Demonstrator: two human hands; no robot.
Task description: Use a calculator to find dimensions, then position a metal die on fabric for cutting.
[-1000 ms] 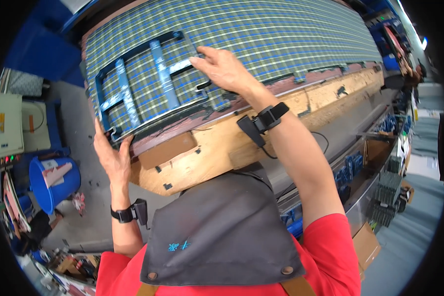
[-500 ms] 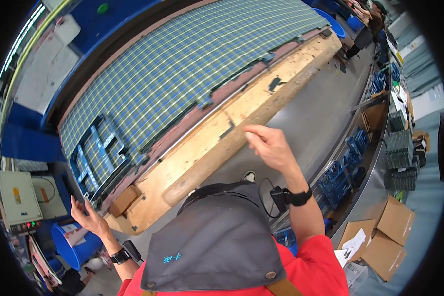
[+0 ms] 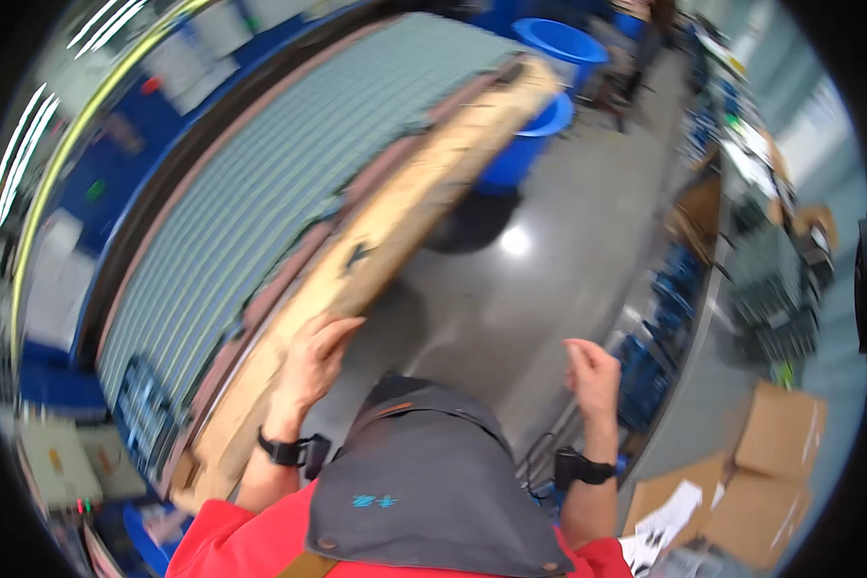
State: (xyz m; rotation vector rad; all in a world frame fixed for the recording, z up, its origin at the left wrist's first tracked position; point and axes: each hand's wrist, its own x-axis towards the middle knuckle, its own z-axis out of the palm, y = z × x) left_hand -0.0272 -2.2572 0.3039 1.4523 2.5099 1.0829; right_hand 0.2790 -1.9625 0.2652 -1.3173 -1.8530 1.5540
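My left hand is over the near edge of a long wooden table border, fingers stretched out and nothing seen in them. My right hand is raised over the aisle, its fingers curled in; whatever they may hold is hidden, and the picture is smeared. On the table lies a wide checked cloth in blue, green and yellow, over a pinkish layer that shows at its ragged edge. A blue template frame rests on its near left end. A dark scrap lies on the wood.
Blue tubs stand beyond the table's far end, near a person. Along the right runs a metal bench with stacks of cut cloth, blue frames below and cardboard boxes nearby. Grey floor lies between.
My view has turned right, bringing more of the aisle and tubs in. My left hand has left the blue template frame's corner; my right hand has moved away from the table toward the bench.
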